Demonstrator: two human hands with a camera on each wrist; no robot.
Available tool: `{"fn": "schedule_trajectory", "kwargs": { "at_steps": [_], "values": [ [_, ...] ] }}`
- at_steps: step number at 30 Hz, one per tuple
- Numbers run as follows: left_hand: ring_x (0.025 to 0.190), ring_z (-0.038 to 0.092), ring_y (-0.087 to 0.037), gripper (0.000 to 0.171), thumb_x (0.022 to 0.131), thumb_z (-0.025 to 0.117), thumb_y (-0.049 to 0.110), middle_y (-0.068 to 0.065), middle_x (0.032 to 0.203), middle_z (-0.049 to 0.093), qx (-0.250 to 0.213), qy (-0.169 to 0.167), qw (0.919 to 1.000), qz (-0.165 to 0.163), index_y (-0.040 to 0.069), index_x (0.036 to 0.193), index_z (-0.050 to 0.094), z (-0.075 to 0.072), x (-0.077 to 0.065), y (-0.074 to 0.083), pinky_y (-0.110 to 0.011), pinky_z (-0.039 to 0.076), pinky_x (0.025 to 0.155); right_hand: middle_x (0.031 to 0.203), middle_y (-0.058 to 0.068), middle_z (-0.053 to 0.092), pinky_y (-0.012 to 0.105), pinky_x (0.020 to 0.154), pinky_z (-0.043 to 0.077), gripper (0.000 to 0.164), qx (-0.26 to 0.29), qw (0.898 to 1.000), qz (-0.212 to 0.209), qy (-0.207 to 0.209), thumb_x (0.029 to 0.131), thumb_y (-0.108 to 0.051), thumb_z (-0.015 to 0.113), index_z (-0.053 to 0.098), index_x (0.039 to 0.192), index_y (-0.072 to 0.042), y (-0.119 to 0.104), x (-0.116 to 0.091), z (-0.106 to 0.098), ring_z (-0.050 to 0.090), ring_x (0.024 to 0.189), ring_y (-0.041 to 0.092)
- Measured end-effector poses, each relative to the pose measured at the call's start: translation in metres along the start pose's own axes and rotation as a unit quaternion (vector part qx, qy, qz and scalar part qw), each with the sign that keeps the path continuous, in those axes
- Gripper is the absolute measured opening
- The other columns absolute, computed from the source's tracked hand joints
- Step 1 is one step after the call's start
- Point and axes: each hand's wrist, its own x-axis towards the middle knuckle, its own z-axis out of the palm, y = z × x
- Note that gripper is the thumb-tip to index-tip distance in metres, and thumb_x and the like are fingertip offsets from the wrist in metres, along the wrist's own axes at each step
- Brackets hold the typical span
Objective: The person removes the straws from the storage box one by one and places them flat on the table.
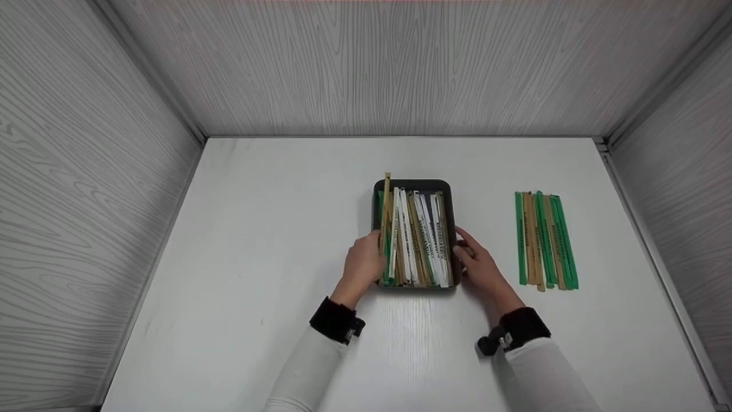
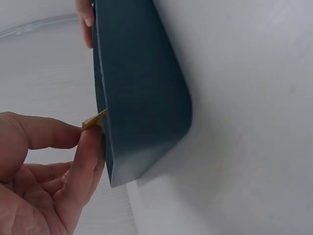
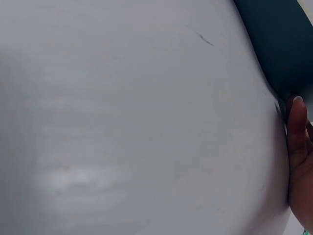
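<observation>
A black rectangular tray [image 1: 413, 184] holds several slim paper-wrapped sticks, white, brown and green, with dark printing. My left hand [image 1: 365, 260] is at the tray's left wall. In the left wrist view, its thumb and finger [image 2: 88, 152] pinch the end of a brown wrapped stick [image 2: 95, 119] at the rim. That brown stick [image 1: 387, 186] leans along the left side, its far end jutting past the back rim. My right hand [image 1: 483, 269] rests against the outside of the tray's right wall, with the thumb [image 3: 297, 125] extended along it in the right wrist view.
To the right, a separate row of green wrapped sticks [image 1: 542, 240] and brown wrapped sticks [image 1: 532, 240] lies side by side on the white table [image 1: 257, 229]. Grey wood-grain panels [image 1: 394, 68] stand around the back and sides.
</observation>
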Motion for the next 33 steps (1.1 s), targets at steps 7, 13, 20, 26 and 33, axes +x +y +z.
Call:
{"fn": "schedule_trajectory", "kwargs": {
  "at_steps": [7, 13, 20, 26, 33],
  "values": [
    [0.069, 0.064, -0.021, 0.041, 0.091, 0.054, -0.002, -0.01, 0.089, 0.069, 0.011, 0.039, 0.9978, -0.052, 0.0, 0.132, 0.057, -0.031, -0.003, -0.038, -0.036, 0.053, 0.062, 0.135, 0.016, 0.05, 0.037, 0.071, 0.049, 0.053, -0.011, 1.0, -0.005, 0.004, 0.105, -0.034, 0.045, 0.029, 0.156, -0.025, 0.001, -0.001, 0.001, 0.057, 0.09, 0.027],
    [0.071, 0.067, -0.023, 0.038, 0.094, 0.053, -0.001, -0.015, 0.097, 0.069, 0.017, 0.035, 0.9908, -0.13, 0.0, 0.132, 0.057, -0.056, -0.013, -0.08, -0.035, 0.053, 0.057, 0.134, 0.021, 0.051, 0.036, 0.07, 0.049, 0.054, -0.009, 1.0, 0.004, -0.008, 0.106, -0.028, 0.044, 0.026, 0.157, -0.02, -0.011, -0.006, 0.0, 0.058, 0.089, 0.028],
    [0.072, 0.067, -0.028, 0.038, 0.092, 0.052, -0.003, -0.022, 0.1, 0.067, 0.029, 0.04, 0.9826, -0.179, -0.004, 0.13, 0.057, -0.084, -0.024, -0.117, -0.034, 0.052, 0.051, 0.135, 0.02, 0.05, 0.038, 0.071, 0.049, 0.055, -0.006, 1.0, 0.012, -0.002, 0.106, -0.031, 0.044, 0.026, 0.157, -0.024, 0.002, -0.001, 0.002, 0.058, 0.092, 0.029],
    [0.076, 0.066, -0.033, 0.038, 0.091, 0.05, -0.006, -0.028, 0.106, 0.065, 0.036, 0.037, 0.9771, -0.206, -0.008, 0.129, 0.056, -0.097, -0.035, -0.14, -0.036, 0.052, 0.051, 0.134, 0.017, 0.052, 0.038, 0.071, 0.05, 0.054, -0.007, 1.0, 0.015, -0.001, 0.105, -0.032, 0.046, 0.028, 0.156, -0.028, 0.0, -0.001, 0.002, 0.058, 0.091, 0.027],
    [0.083, 0.066, -0.038, 0.035, 0.092, 0.048, -0.006, -0.028, 0.104, 0.064, 0.056, 0.036, 0.974, -0.217, -0.01, 0.126, 0.056, -0.103, -0.04, -0.149, -0.041, 0.053, 0.054, 0.134, 0.017, 0.051, 0.038, 0.069, 0.05, 0.053, -0.004, 1.0, -0.001, -0.005, 0.106, -0.03, 0.045, 0.028, 0.156, -0.026, 0.0, -0.001, 0.0, 0.057, 0.087, 0.028]
  ]
}}
